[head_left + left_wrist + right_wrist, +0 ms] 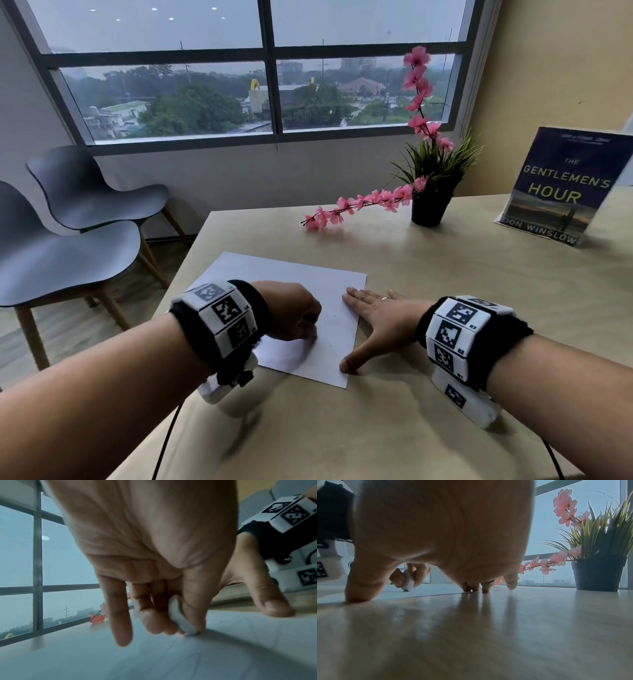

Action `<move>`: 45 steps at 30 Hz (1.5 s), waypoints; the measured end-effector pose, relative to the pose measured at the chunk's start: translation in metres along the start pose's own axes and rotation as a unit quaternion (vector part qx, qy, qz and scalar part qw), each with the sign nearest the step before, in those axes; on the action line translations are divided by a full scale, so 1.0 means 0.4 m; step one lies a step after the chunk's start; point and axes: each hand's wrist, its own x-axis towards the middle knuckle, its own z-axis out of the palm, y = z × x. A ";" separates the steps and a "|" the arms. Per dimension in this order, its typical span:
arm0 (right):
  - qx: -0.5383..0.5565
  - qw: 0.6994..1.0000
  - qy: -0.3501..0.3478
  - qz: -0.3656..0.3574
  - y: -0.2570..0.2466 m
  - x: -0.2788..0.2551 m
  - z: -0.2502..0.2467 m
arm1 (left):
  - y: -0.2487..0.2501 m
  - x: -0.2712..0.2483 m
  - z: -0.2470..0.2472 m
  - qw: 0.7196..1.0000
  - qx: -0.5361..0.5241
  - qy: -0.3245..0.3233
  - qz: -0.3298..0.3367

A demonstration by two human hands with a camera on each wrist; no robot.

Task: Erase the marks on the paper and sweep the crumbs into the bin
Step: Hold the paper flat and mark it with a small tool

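A white sheet of paper (291, 284) lies on the wooden table (428, 342) in front of me. My left hand (298, 318) pinches a small white eraser (181, 620) between thumb and fingers and presses its tip onto the paper (154, 655). The same eraser (408, 582) shows in the right wrist view, standing tilted on the sheet. My right hand (376, 315) lies flat with spread fingers on the paper's right edge, thumb (352, 363) near the front corner. Faint marks and tiny dark specks (334, 320) dot the paper between the hands. No bin is in view.
A black pot with grass and a pink flower sprig (430, 202) stands at the back of the table. A book (561, 185) stands upright at the far right. Two grey chairs (78, 219) sit left of the table, under a large window.
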 end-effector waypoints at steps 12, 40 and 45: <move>-0.002 1.000 0.002 -0.005 0.005 0.005 0.003 | 0.046 0.010 -0.001 0.999 0.020 -0.016 0.032; -0.007 1.000 -0.002 -0.003 -0.002 -0.004 0.001 | 0.099 -0.006 -0.017 0.998 0.022 -0.039 0.047; -0.003 1.000 -0.006 -0.001 0.000 -0.003 0.001 | 0.065 -0.010 -0.030 0.999 0.005 -0.030 0.015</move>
